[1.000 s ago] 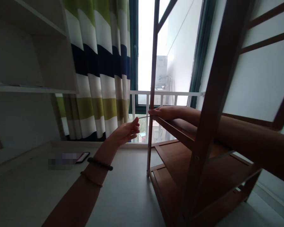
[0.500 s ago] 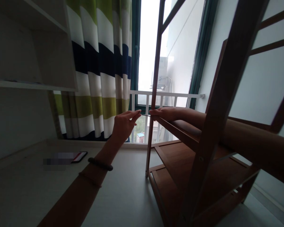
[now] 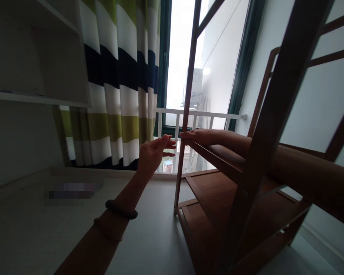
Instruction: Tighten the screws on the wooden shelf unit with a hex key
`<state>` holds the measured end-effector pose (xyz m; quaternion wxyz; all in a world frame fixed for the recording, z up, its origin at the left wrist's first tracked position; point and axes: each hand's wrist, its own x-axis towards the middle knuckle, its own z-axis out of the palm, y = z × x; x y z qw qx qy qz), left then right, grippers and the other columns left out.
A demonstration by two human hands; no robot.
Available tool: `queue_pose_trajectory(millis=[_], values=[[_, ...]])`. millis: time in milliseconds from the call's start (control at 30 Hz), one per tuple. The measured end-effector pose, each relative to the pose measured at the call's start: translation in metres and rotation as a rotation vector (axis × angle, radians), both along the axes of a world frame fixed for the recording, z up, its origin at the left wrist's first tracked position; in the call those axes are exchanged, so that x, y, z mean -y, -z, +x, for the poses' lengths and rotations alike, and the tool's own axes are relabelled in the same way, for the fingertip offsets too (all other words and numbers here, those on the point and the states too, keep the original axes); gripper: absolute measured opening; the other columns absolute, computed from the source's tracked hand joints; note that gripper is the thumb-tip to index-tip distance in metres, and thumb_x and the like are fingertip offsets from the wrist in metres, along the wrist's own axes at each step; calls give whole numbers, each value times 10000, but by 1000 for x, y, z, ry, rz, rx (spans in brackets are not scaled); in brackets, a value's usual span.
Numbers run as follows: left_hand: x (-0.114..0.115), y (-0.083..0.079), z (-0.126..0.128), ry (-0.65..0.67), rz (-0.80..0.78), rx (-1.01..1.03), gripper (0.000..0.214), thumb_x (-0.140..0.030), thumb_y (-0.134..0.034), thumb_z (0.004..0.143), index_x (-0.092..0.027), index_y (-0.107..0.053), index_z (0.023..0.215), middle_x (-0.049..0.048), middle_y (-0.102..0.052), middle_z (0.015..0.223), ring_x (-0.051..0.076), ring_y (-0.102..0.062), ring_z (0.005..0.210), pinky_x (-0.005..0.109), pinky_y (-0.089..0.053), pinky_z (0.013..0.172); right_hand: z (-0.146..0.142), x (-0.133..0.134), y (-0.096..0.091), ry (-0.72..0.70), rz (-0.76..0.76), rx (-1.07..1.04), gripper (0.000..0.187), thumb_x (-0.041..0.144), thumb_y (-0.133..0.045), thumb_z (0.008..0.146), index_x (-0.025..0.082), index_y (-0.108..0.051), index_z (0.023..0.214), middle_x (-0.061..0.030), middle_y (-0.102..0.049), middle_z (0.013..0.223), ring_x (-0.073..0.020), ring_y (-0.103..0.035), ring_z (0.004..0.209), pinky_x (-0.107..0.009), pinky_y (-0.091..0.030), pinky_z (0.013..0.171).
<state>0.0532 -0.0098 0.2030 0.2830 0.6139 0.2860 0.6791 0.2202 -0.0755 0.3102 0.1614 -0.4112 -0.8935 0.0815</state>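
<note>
My left hand [image 3: 152, 152] pinches a thin metal hex key [image 3: 176, 139] between thumb and forefinger, the other fingers spread out below. The key's far end meets the narrow upright [image 3: 187, 107] of a brown wooden shelf rack; the tip itself is too small to make out. On the other side of that upright, my right hand [image 3: 201, 136] is wrapped over the corner of a shelf rail [image 3: 215, 159], its thumb against the post. My right forearm passes through the rack behind the thick near post [image 3: 272, 114].
Lower wooden shelves [image 3: 215, 191] sit beneath my right arm. A white railing [image 3: 200, 113] and window are behind the rack, with a striped curtain [image 3: 114, 126] to the left. A blurred flat item [image 3: 96, 188] lies on the pale surface; a white cabinet [image 3: 60, 68] hangs upper left.
My left hand has turned at the wrist, its lower fingers now spread toward the post. My right hand stays on the rail corner. The view has shifted slightly.
</note>
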Motion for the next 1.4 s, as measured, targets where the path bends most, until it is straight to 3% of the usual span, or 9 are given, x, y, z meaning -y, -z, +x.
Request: queue_pose_trajectory(millis=[100,167,333,500,667,767,967,1200,1400], values=[[-4,-1,-4,123,-109,84,347,-400,-602,759,-136,-636,982,81,-683,893,171,-654,798,259,-562,617,0,14,-2,180,6,37,614,448,-178,926,11,-490,1224,-140,-453,1316,-226,-376,1251,-308,-271,1059],[-8,-2,-10,195,-187,86,318,-386,-620,749,-149,-641,959,79,-684,913,172,-652,819,258,-560,635,-3,5,-2,317,-86,130,573,433,-254,918,6,-535,1178,-150,-491,1277,-239,-407,1228,-305,-290,1047],[-17,2,-18,175,-156,-6,294,-321,-702,675,-149,-662,909,76,-693,880,180,-659,789,293,-557,679,-5,-41,3,228,-19,121,575,504,-304,885,73,-571,1156,-122,-483,1292,-249,-406,1228,-331,-293,1043],[-20,11,-11,42,15,-4,319,-340,-702,664,-129,-655,899,79,-693,828,190,-661,759,317,-556,665,-2,-40,5,230,-26,118,601,536,-302,872,76,-574,1148,-124,-503,1270,-253,-424,1213,-349,-306,1032],[-20,15,-9,12,-133,68,379,-411,-696,649,-133,-605,890,61,-668,794,170,-646,721,271,-531,562,-3,-31,4,229,-17,83,647,546,-287,872,35,-571,1150,-160,-482,1283,-251,-408,1224,-315,-291,1038],[-22,13,-12,44,-235,83,372,-421,-713,625,-137,-617,845,18,-624,681,126,-610,619,214,-479,494,-2,-39,5,218,-25,97,574,537,-324,865,104,-594,1128,-120,-514,1260,-254,-426,1210,-355,-304,1031],[-19,2,-13,146,-293,173,292,-335,-726,635,-137,-656,838,45,-656,768,145,-630,741,225,-512,587,2,-53,7,152,-8,84,505,558,-378,834,176,-635,1040,-68,-579,1175,-263,-451,1184,-396,-321,1011],[-11,-5,-9,184,-221,184,270,-162,-675,687,-158,-653,955,70,-663,1018,172,-642,863,302,-549,728,-5,-38,2,237,-57,76,499,525,-379,848,137,-625,1045,-98,-542,1226,-255,-427,1208,-368,-324,1014],[-11,-3,-2,125,-73,134,66,-184,-664,694,-141,-684,739,73,-666,1013,200,-628,922,308,-560,721,0,3,-1,226,-69,3,450,437,-371,880,123,-606,1102,-81,-527,1251,-234,-381,1247,-339,-267,1055]])
